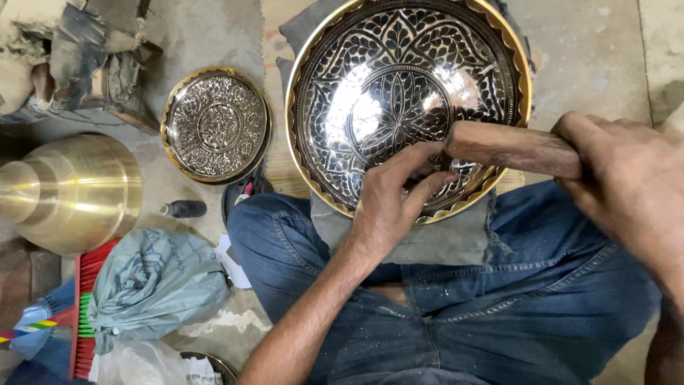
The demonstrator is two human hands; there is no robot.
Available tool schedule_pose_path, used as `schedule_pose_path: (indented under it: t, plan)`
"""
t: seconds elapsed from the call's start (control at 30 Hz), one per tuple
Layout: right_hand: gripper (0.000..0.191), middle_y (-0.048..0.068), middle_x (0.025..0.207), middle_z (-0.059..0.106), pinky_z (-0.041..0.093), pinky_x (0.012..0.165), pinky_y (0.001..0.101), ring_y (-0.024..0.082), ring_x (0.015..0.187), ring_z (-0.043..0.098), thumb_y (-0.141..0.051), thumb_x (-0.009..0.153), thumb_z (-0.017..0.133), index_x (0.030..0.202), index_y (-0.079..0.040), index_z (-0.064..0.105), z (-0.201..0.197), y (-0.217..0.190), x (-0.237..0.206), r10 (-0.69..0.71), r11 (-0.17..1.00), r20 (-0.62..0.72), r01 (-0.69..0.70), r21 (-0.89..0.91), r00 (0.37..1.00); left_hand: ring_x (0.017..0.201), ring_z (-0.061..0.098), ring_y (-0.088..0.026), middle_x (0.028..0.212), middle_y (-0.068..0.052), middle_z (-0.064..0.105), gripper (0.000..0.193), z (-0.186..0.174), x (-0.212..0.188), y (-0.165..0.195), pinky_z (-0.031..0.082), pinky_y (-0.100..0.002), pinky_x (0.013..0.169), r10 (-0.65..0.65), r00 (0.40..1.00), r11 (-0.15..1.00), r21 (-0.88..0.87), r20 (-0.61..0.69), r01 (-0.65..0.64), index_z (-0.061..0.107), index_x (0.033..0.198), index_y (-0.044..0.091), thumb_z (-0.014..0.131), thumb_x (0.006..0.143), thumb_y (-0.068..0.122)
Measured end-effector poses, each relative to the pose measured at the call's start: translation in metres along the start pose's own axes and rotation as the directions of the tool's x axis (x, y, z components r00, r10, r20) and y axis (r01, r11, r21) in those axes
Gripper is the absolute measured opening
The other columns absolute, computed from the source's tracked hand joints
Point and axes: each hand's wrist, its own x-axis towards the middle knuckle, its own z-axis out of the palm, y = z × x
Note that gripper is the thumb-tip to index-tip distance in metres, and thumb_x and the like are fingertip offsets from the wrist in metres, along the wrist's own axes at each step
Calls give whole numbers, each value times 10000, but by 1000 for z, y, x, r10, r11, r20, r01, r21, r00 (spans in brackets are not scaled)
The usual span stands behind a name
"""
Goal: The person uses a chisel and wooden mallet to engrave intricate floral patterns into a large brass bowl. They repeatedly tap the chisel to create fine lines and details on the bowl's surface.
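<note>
Engraved bowl (399,93) rests under left hand (392,203)'s pinched grip; right hand (627,185) clenches wooden handle (513,148).

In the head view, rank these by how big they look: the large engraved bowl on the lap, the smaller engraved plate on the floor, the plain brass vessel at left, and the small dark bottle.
1. Large engraved bowl, though it is nearest the camera.
2 and 3. Plain brass vessel and smaller engraved plate look close; the vessel is cut off by the frame edge, so unranked.
4. Small dark bottle.

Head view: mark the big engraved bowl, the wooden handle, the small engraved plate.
big engraved bowl (370,78), head view, on its inner patterned wall
wooden handle (509,147), head view, mid-shaft
small engraved plate (216,125), head view, centre medallion
</note>
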Motion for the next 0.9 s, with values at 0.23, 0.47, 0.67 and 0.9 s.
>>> schedule_pose_path:
  t: [0.23, 0.47, 0.67, 0.9]
  plan:
    - [362, 84, 855, 730, 567, 748, 382, 230, 802, 738, -166, 801, 807, 1106, -98, 623, 0, -4, -2, 130, 969, 31, -134, 209, 991, 1010, 779, -180, 1216, -89, 746, 367, -2, -1, 3, 692, -313, 829, 39, 999, 999, -7, -22, -39, 641, 1317, 80, 701, 986, 227]
    - [359, 117, 873, 727, 578, 753, 382, 231, 777, 744, -171, 861, 772, 1174, -110, 607, 11, 3, -7, 208, 913, 147, -245, 325, 967, 991, 778, -172, 1211, -90, 743, 364, -4, -2, 5, 694, -307, 812, 25, 1000, 1000, 15, 5, -25, 650, 1312, 81, 705, 983, 226]
    - [360, 121, 900, 741, 605, 690, 384, 257, 781, 753, -165, 849, 766, 1168, -113, 609, 15, 7, -11, 155, 949, 100, -177, 260, 983, 1007, 778, -179, 1198, -86, 737, 349, -5, -2, 4, 694, -309, 844, 46, 999, 999, 12, 8, -46, 644, 1322, 73, 696, 1005, 207]
    - [362, 158, 929, 742, 587, 706, 419, 298, 773, 748, -112, 822, 761, 1156, -98, 623, 5, -7, -14, 180, 907, 30, -177, 382, 983, 1026, 771, -188, 1231, -99, 737, 355, -5, -3, 1, 689, -315, 852, 58, 998, 998, 8, 4, -58, 654, 1314, 64, 709, 987, 192]
